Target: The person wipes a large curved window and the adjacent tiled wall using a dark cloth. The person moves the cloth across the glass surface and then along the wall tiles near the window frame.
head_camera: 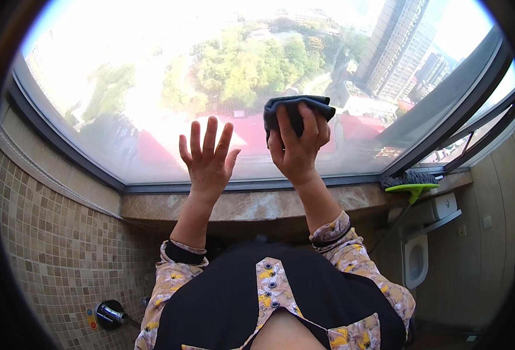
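Observation:
A large window pane (152,144) fills the view in front of me, hazy with glare. My right hand (299,144) grips a folded dark grey-blue cloth (279,109), held up against or just before the glass; contact cannot be told for certain. To its left, my left hand (209,162) is raised with fingers spread and holds nothing. Whether its fingertips touch the pane is unclear. Below both hands runs the window's dark frame (257,184), above a brown marble sill (248,206).
A green squeegee-like mop head with grey pile (410,183) rests by the sill's right end. Beyond it stands a toilet (416,260). Mosaic tiles (52,236) cover the left wall, with a beaded cord (60,177) and a chrome shower valve (111,313). A smaller window (463,148) is at right.

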`<action>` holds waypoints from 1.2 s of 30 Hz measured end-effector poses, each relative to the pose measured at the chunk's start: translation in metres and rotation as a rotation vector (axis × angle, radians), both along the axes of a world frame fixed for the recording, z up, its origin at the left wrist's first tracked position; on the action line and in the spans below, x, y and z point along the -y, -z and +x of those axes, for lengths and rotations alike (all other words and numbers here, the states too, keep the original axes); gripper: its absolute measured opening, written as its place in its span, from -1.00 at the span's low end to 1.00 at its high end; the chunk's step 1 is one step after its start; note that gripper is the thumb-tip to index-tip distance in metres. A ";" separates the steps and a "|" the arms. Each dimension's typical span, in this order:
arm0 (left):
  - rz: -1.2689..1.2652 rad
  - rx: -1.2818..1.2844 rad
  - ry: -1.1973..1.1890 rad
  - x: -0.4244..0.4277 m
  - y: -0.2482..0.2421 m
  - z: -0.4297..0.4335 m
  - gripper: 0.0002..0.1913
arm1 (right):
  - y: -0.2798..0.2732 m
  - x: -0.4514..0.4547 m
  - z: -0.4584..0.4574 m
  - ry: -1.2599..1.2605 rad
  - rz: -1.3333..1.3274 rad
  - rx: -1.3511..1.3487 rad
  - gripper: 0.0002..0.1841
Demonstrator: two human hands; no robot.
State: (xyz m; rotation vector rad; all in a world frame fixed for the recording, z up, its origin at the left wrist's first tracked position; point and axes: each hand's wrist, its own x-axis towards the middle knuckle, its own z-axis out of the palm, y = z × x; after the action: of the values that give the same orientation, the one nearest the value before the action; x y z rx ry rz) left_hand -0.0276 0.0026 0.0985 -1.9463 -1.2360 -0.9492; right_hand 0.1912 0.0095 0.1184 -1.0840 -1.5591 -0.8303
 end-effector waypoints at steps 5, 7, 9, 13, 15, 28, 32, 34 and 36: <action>-0.002 0.042 0.018 0.002 0.005 -0.008 -0.04 | 0.023 0.012 -0.004 -0.049 -0.005 0.185 -0.60; 0.004 0.030 0.028 0.004 0.009 -0.014 -0.05 | 0.016 0.012 0.008 -0.025 0.017 0.128 -0.50; 0.001 0.070 0.037 0.004 0.013 -0.018 0.00 | 0.000 0.006 0.015 -0.019 0.024 -0.002 -0.49; -0.003 0.144 0.039 0.004 0.016 -0.022 0.02 | -0.010 -0.010 -0.018 -0.011 -0.012 0.044 -0.49; -0.017 0.172 0.039 0.004 0.016 -0.024 0.03 | 0.003 -0.009 -0.040 -0.095 -0.011 0.150 -0.48; 0.029 0.161 0.065 -0.003 -0.004 -0.015 -0.12 | -0.001 -0.011 -0.041 -0.052 0.019 0.102 -0.52; 0.020 0.147 0.068 -0.002 0.003 -0.016 -0.16 | 0.029 0.000 -0.054 -0.118 -0.039 0.187 -0.56; 0.013 0.129 0.086 0.004 0.011 -0.021 -0.14 | 0.037 0.008 -0.041 -0.092 -0.065 0.215 -0.56; -0.022 0.133 0.069 0.007 0.018 -0.026 -0.11 | 0.033 0.010 -0.021 -0.035 -0.035 0.183 -0.55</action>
State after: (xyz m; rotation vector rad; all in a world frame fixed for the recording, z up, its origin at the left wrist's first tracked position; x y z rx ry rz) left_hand -0.0536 -0.0048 0.0809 -1.9812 -1.2650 -1.1198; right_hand 0.1700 -0.0010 0.0858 -1.0254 -1.7454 -0.9018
